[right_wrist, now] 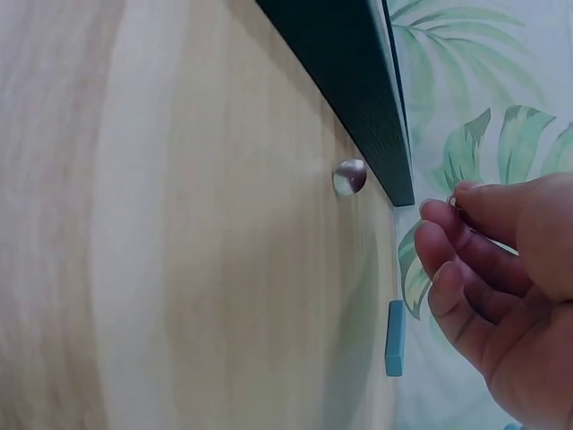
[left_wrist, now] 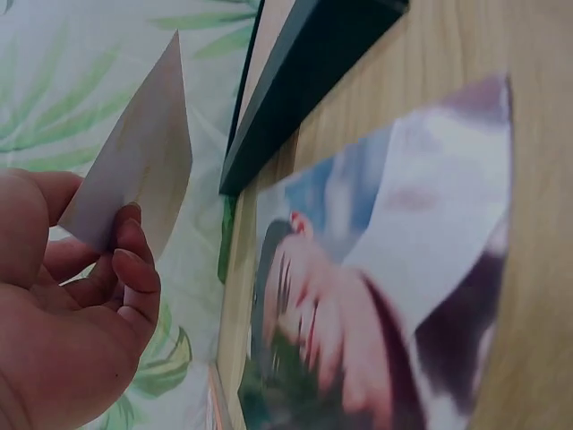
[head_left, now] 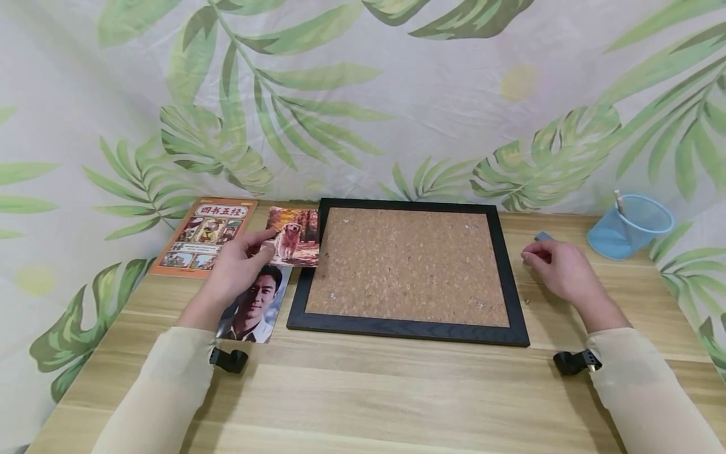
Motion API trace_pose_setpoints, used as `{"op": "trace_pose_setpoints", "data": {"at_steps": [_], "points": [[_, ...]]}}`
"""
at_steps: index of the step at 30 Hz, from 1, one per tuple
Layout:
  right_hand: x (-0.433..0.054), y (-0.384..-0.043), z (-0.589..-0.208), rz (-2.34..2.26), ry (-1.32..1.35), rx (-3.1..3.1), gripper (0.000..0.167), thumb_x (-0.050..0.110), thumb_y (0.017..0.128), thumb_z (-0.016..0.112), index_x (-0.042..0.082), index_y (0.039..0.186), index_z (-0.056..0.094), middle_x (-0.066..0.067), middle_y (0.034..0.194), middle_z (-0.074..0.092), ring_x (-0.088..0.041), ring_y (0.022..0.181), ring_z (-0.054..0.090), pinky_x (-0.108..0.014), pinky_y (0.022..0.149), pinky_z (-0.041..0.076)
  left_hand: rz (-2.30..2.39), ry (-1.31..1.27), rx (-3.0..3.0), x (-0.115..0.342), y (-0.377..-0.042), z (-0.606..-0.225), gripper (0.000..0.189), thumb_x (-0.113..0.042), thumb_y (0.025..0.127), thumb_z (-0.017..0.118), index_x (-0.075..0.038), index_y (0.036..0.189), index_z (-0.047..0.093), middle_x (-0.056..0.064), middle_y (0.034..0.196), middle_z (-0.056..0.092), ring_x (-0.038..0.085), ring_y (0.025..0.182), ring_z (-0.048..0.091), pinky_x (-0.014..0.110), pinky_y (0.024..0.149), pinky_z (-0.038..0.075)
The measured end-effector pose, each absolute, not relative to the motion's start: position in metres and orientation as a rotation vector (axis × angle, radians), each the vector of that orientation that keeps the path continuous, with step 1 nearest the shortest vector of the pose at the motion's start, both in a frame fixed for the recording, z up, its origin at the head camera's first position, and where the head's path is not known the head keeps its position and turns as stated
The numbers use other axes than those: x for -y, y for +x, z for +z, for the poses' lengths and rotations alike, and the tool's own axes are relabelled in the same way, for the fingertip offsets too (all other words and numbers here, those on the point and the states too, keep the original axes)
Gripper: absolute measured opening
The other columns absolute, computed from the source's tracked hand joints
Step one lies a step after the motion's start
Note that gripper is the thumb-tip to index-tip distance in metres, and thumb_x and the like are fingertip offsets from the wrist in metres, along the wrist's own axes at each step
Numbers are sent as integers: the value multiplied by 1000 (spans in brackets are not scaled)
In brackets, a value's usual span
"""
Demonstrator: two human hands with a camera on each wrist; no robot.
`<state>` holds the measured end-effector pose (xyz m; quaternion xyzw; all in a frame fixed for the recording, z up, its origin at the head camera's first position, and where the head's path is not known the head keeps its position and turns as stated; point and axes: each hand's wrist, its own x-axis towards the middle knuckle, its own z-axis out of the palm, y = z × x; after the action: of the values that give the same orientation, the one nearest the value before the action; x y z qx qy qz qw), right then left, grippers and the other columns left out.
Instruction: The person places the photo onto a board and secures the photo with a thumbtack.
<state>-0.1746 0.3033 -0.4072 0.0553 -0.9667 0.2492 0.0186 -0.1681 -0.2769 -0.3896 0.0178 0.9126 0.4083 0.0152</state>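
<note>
My left hand (head_left: 241, 261) pinches a photo of a golden dog (head_left: 299, 243) by its left side. The photo is raised, its right edge over the left side of the black-framed cork board (head_left: 408, 265). In the left wrist view the pale back of the dog photo (left_wrist: 148, 148) faces the camera. Below that hand a portrait photo (head_left: 258, 306) lies on the table. Right of the board, my right hand (head_left: 564, 271) pinches a tiny shiny thumbtack (right_wrist: 453, 202) between thumb and forefinger, mostly hidden by the fingertips. Another silver thumbtack (right_wrist: 350, 177) lies on the table near the frame.
An orange comic-style book (head_left: 195, 249) lies at the back left. At the back right stands a blue mesh pen cup (head_left: 626, 230) with a stick in it. A small blue block (head_left: 543, 236) is behind my right hand. Several silver pins dot the cork. A leaf-patterned cloth (head_left: 425, 94) hangs behind the table.
</note>
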Motion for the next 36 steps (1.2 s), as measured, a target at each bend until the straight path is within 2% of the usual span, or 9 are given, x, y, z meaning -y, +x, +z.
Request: {"op": "trace_pose_setpoints", "data": {"at_steps": [7,11,21,30,36], "points": [[-298,-174,-405,803,219,2974,22,15,109,64,-4,111,76,-14,89,77,-19,79,67,-32,69,50,1359,153,-2759,259,-167,-393,55,-27,109,65,-7,159,54,22,124,71,17,96,65,23,72,54],[-294,-173,-403,818,249,2954,20,13,108,65,-4,111,76,-14,88,78,-16,79,67,-28,68,49,1384,205,-2719,247,-168,-395,56,-21,107,67,-4,158,54,23,125,70,16,96,65,22,75,54],[-281,-171,-396,863,299,2927,21,15,108,65,-2,116,75,-16,94,79,-19,82,70,-27,68,50,1342,256,-2680,220,-171,-400,56,-20,105,69,-5,157,55,19,122,70,27,102,68,26,75,54],[-270,-170,-397,853,374,2896,16,10,106,67,0,114,76,-14,95,79,-22,83,69,-26,67,49,1302,316,-2670,194,-175,-405,55,-20,104,72,-5,155,58,16,114,71,23,90,62,29,71,51],[-260,-170,-393,864,428,2891,17,12,108,66,1,114,77,-13,95,79,-25,85,69,-29,68,51,1265,346,-2653,179,-177,-408,57,-23,103,73,-5,155,57,16,117,73,23,94,66,32,75,53]]}}
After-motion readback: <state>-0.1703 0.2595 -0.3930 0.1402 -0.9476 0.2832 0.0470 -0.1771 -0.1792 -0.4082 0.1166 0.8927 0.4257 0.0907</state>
